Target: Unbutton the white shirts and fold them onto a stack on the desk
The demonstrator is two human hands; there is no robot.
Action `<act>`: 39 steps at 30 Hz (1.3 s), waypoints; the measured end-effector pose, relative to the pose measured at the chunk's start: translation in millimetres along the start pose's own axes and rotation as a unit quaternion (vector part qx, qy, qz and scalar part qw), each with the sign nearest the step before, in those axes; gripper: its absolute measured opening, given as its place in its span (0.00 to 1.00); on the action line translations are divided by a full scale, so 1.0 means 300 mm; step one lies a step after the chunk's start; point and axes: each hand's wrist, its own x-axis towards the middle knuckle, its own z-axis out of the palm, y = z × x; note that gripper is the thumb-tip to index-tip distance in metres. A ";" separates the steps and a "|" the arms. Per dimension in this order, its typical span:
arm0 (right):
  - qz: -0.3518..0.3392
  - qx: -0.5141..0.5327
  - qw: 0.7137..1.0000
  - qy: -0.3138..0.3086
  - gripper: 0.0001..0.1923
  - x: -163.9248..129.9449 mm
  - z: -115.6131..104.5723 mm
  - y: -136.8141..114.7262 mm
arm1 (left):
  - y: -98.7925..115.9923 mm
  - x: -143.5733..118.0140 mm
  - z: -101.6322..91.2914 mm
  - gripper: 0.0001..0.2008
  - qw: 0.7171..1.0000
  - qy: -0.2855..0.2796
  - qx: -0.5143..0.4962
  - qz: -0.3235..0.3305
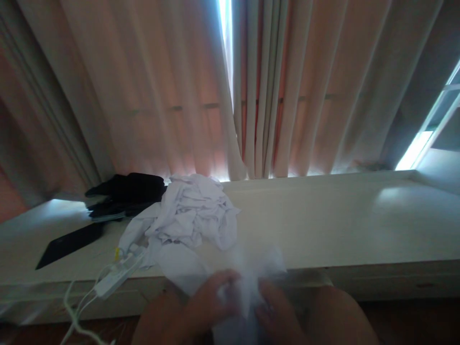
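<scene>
A white cloth [247, 268] is bunched between both hands at the bottom centre, blurred by motion. My left hand [208, 299] grips its left side and my right hand [278, 311] grips its right side, just in front of the white ledge's [341, 230] front edge. Behind them a crumpled pile of white garments [190, 213] lies on the ledge.
A heap of dark clothing [125, 191] sits at the back left beside the white pile. A flat black object [70, 243] lies further left. A white power strip [118, 274] with cords hangs over the front edge. Beige curtains [230, 86] hang behind the ledge.
</scene>
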 end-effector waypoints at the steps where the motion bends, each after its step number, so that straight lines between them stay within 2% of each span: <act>1: -0.007 -0.005 1.000 -0.005 0.14 0.025 0.040 -0.001 | 0.015 0.014 0.008 0.28 1.000 -0.008 0.001 0.010; 4: -0.036 0.003 0.999 0.013 0.20 0.083 0.127 0.015 | 0.039 0.018 0.022 0.19 1.000 0.000 0.008 0.000; 6: -0.050 0.027 0.998 -0.005 0.23 0.090 0.124 0.034 | 0.045 -0.005 0.004 0.17 1.000 -0.003 -0.003 -0.001; 9: -0.055 0.083 0.995 -0.022 0.22 0.088 0.024 0.031 | 0.058 -0.041 -0.073 0.18 0.995 -0.064 -0.039 0.071; 12: -0.094 0.140 0.985 -0.031 0.25 0.135 -0.101 -0.046 | 0.080 -0.051 -0.163 0.17 0.979 -0.129 -0.053 0.151; 13: -0.121 0.156 0.978 -0.069 0.26 0.164 -0.127 -0.084 | 0.087 -0.048 -0.187 0.17 0.976 -0.134 -0.055 0.162; 14: -0.145 0.166 0.966 -0.134 0.27 0.196 -0.141 -0.125 | 0.092 -0.043 -0.207 0.17 0.975 -0.133 -0.056 0.167; 15: -0.161 0.165 0.948 -0.218 0.28 0.228 -0.142 -0.165 | 0.096 -0.038 -0.226 0.17 0.976 -0.128 -0.055 0.169; 17: -0.160 0.159 0.912 -0.342 0.30 0.287 -0.122 -0.224 | 0.101 -0.033 -0.262 0.18 0.976 -0.119 -0.049 0.174; 18: -0.152 0.145 0.900 -0.382 0.29 0.312 -0.107 -0.240 | 0.102 -0.035 -0.284 0.18 0.977 -0.115 -0.043 0.175; 20: -0.145 0.090 0.897 -0.408 0.24 0.355 -0.086 -0.247 | 0.099 -0.045 -0.335 0.17 0.978 -0.109 -0.026 0.177; 22: -0.166 -0.001 0.903 -0.396 0.18 0.393 -0.088 -0.238 | 0.092 -0.061 -0.391 0.14 0.980 -0.101 -0.001 0.174; 25: -0.237 -0.099 0.910 -0.326 0.13 0.443 -0.124 -0.250 | 0.069 -0.068 -0.454 0.11 0.985 -0.064 0.048 0.155; 27: -0.292 -0.117 0.907 -0.278 0.12 0.468 -0.149 -0.285 | 0.041 -0.052 -0.473 0.10 0.986 -0.010 0.111 0.125; 29: -0.324 -0.112 0.910 -0.232 0.11 0.487 -0.163 -0.323 | 0.006 -0.022 -0.478 0.12 0.975 0.052 0.188 0.103; 32: -0.294 -0.077 0.939 -0.159 0.12 0.512 -0.161 -0.356 | -0.050 0.023 -0.484 0.16 0.953 0.138 0.243 0.116; 34: -0.234 -0.048 0.960 -0.145 0.12 0.527 -0.151 -0.360 | -0.081 0.042 -0.490 0.15 0.947 0.200 0.214 0.133; 36: -0.183 -0.013 0.969 -0.162 0.09 0.536 -0.140 -0.360 | -0.103 0.049 -0.489 0.13 0.953 0.235 0.137 0.135; 39: -0.153 0.048 0.973 -0.168 0.05 0.527 -0.130 -0.367 | -0.117 0.054 -0.453 0.17 0.970 0.228 -0.026 0.076</act>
